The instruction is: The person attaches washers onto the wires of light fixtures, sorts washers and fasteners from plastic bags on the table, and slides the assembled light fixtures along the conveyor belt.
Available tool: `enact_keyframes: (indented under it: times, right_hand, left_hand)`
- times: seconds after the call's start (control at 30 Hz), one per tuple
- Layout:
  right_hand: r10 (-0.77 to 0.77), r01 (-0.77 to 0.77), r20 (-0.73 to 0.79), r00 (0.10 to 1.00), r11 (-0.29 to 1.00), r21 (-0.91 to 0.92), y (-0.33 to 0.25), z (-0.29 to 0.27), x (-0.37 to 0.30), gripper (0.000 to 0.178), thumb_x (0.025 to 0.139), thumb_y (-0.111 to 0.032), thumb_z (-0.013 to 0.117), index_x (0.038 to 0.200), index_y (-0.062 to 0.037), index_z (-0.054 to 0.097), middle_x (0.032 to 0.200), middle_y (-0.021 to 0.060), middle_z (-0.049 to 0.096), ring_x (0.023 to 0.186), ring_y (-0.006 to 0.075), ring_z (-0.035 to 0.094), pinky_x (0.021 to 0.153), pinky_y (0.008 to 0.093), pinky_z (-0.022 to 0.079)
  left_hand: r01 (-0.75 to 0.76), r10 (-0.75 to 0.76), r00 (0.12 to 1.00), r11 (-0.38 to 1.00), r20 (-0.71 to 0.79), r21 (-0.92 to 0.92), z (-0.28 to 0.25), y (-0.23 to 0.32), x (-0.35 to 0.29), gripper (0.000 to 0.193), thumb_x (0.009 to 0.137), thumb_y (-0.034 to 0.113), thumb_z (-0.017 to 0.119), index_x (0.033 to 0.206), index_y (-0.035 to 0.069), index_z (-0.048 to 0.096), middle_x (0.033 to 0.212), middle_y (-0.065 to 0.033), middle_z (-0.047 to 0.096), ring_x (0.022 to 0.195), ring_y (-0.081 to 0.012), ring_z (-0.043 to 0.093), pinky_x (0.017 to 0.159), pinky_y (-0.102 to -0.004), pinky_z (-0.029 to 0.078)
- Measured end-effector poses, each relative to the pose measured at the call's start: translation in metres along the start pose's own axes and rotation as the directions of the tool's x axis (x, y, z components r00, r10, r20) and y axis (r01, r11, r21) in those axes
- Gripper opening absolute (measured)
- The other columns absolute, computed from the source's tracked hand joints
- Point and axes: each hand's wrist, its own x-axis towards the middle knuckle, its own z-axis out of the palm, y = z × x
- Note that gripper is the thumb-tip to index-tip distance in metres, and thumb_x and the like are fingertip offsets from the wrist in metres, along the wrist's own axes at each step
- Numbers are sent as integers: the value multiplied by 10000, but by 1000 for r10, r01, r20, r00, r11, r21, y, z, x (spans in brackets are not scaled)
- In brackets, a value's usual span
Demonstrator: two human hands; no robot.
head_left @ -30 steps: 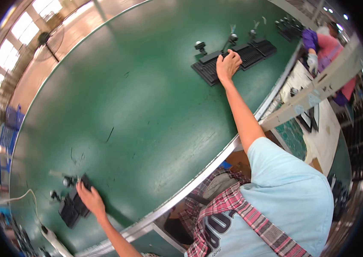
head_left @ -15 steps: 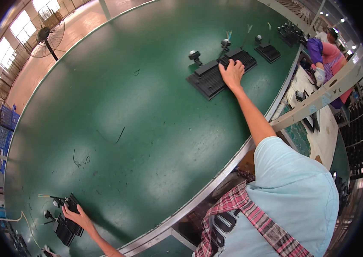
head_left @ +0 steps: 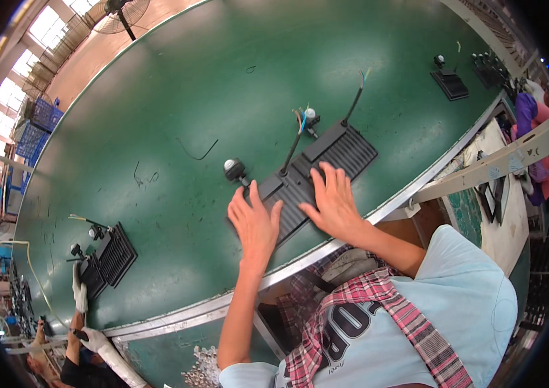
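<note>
Two black floodlights (head_left: pixel 344 150) with ribbed backs lie side by side in front of me on the green table, their edges touching. Each has a white domed sensor (head_left: pixel 231 169) on a short bracket and a cable (head_left: pixel 354 103) with bare coloured wire ends standing up. My left hand (head_left: pixel 253 225) rests on the nearer left floodlight, its fingers spread beside the sensor bracket. My right hand (head_left: pixel 334 202) lies with fingers apart near where the two lights meet, touching the right one. Part of the left floodlight is hidden beneath my hands.
Another pair of floodlights (head_left: pixel 118 255) lies at the left, where a co-worker's gloved hand (head_left: pixel 80 288) reaches them. A single floodlight (head_left: pixel 450 84) and several more (head_left: pixel 489 71) stand at the far right. Wire scraps (head_left: pixel 206 150) dot the table. A metal rim (head_left: pixel 190 318) edges it.
The two floodlights have come nearer and left with my right hand. My left hand has left the pair at the left and is now on the nearer light. A co-worker's gloved hand has appeared.
</note>
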Motion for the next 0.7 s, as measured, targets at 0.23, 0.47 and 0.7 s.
enact_keyframes:
  times: [0.23,0.47,0.7]
  right_hand:
    - [7,5,-16,1000,754,657,10,-27,36,376,937,-202,605,1218,47,584,1102,166,639,1014,293,614,902,376,473]
    - [-224,-220,210,952,-21,975,-6,0,98,314,1011,-221,537,1126,41,665,1017,95,693,944,151,649,851,300,498]
    - [-389,-257,336,858,241,936,-47,17,105,224,951,-202,596,933,-3,698,642,-3,549,499,32,379,459,214,271]
  left_hand:
    - [-53,54,999,995,-1,-89,-21,-29,-15,589,860,255,710,1345,17,476,1310,-231,435,1209,-403,408,1069,-510,293]
    - [46,-53,996,994,-65,-99,-35,-23,-28,483,883,207,677,1313,41,532,1341,-197,441,1257,-374,402,1079,-479,301]
    - [94,-164,955,958,-248,-272,-58,-1,-85,388,779,75,709,1159,74,628,1255,-149,522,1215,-353,468,1041,-459,366]
